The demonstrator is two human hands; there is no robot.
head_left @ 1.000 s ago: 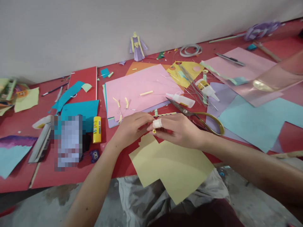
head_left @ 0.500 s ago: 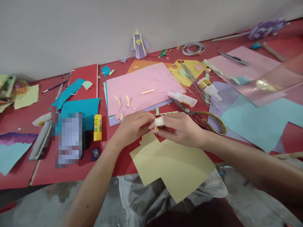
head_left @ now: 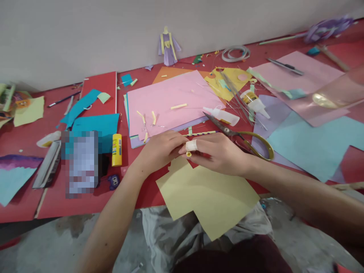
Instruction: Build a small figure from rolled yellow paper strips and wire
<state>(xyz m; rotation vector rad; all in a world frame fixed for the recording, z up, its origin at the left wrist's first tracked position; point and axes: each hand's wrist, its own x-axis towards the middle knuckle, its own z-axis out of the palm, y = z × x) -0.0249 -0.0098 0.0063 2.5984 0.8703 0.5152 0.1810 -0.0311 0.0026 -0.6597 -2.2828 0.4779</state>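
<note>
My left hand (head_left: pixel 160 149) and my right hand (head_left: pixel 218 153) meet above the near edge of the red table (head_left: pixel 85 204). Together their fingertips pinch a small rolled tube of yellow paper (head_left: pixel 188 154). A white bandage (head_left: pixel 191 145) wraps my right index finger. Beneath my hands lies a pale yellow cut sheet (head_left: pixel 207 197) that hangs over the table edge. Scissors with yellow-green handles (head_left: pixel 244 139) lie just right of my right hand.
A pink sheet (head_left: pixel 167 102) with small yellow rolls lies behind my hands. Two glue bottles (head_left: pixel 223 115) and thin wires lie at right, a yellow glue stick (head_left: pixel 116 149) at left. Blue, purple and pink papers cover the right side. A paper doll (head_left: pixel 168 47) leans on the wall.
My hands stay together on the small yellow roll, with slight finger shifts. The view has tilted a little, so everything sits slightly higher in frame.
</note>
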